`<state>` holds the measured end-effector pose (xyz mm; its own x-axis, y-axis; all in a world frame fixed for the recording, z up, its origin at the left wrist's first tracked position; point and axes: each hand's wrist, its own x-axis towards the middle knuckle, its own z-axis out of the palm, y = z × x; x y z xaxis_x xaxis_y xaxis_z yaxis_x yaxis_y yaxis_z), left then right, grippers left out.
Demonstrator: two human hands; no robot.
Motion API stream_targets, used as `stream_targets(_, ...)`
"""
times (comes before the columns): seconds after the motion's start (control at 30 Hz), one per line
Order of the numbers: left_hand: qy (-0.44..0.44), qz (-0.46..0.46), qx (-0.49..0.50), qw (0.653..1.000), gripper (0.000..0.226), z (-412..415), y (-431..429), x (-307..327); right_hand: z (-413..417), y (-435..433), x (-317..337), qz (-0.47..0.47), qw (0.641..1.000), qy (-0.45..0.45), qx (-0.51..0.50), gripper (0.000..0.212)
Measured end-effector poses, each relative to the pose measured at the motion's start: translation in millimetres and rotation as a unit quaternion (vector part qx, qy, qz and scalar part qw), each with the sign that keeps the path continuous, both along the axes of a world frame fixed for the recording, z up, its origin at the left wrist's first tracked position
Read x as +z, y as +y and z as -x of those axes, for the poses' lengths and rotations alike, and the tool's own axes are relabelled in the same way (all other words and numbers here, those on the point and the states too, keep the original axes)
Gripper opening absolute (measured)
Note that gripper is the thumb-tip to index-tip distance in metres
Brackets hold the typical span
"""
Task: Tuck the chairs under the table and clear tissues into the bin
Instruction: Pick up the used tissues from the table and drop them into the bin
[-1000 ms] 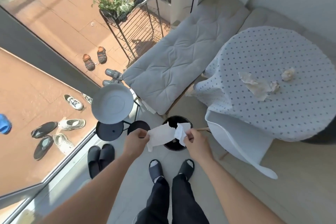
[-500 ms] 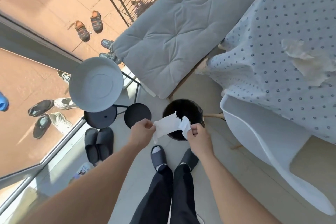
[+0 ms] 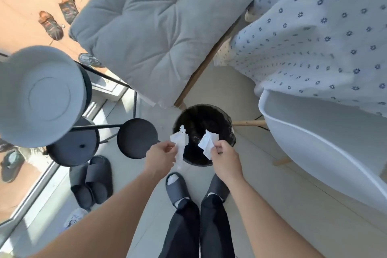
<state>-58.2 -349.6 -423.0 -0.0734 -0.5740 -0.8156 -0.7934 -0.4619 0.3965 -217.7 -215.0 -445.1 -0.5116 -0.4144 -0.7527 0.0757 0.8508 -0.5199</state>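
Grey quilted cushion (image 3: 155,27) across the far middle, on a wood-edged bench. Dotted cloth (image 3: 318,44) draped over the tabletop at far right, hanging down onto the white chair (image 3: 326,153) tucked beneath it, one wooden chair leg (image 3: 249,123) poking left toward the bin. Round grey tray (image 3: 39,94) at left, raised on a black metal stand, with two dark round discs (image 3: 137,138) lower on the same frame, the nearer disc just beside the left hand. Pair of dark slippers (image 3: 92,180) on the floor at near left, below the discs. Loose shoes (image 3: 50,25) beyond the glass at far left.

Black bin (image 3: 201,119) on the pale floor in the middle, hemmed between bench end, chair leg and stand, mouth open and unobstructed from above.

Left hand (image 3: 161,158) pinching one white tissue piece (image 3: 179,142), a strip trailing down over the bin's near rim. Right hand (image 3: 225,160) pinching a second tissue piece (image 3: 207,141) above the bin's mouth. Small gap between the two pieces. Feet in grey slippers (image 3: 177,187) just near of the bin.
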Motion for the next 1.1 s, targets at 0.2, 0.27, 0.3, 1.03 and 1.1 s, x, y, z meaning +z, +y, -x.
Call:
stream_targets(0.2, 0.000, -0.005, -0.027, 1.000, 0.014, 5, 1, -31, -2, -5, -27, 0.006, 1.000, -0.012, 0.010, 0.022)
stream_targets(0.27, 0.003, -0.013, -0.034, 0.999, 0.015, 6, 1, -38, -4, -6, -33, 0.009, 1.000, -0.008, 0.013, 0.021)
stream_targets(0.3, 0.006, -0.017, -0.040, 0.999, 0.015, 6, 1, -41, -6, -7, -36, 0.009, 1.000, -0.007, 0.014, 0.022)
stream_targets(1.03, 0.111, 0.028, -0.135, 0.984, 0.019, 14, -16, 169, -3, -2, 192, 0.050, 0.997, 0.027, 0.052, 0.027)
stream_targets(1.1, 0.135, 0.032, -0.137, 0.981, 0.018, 16, -13, 221, -7, 5, 243, 0.062, 0.995, 0.036, 0.063, 0.028)
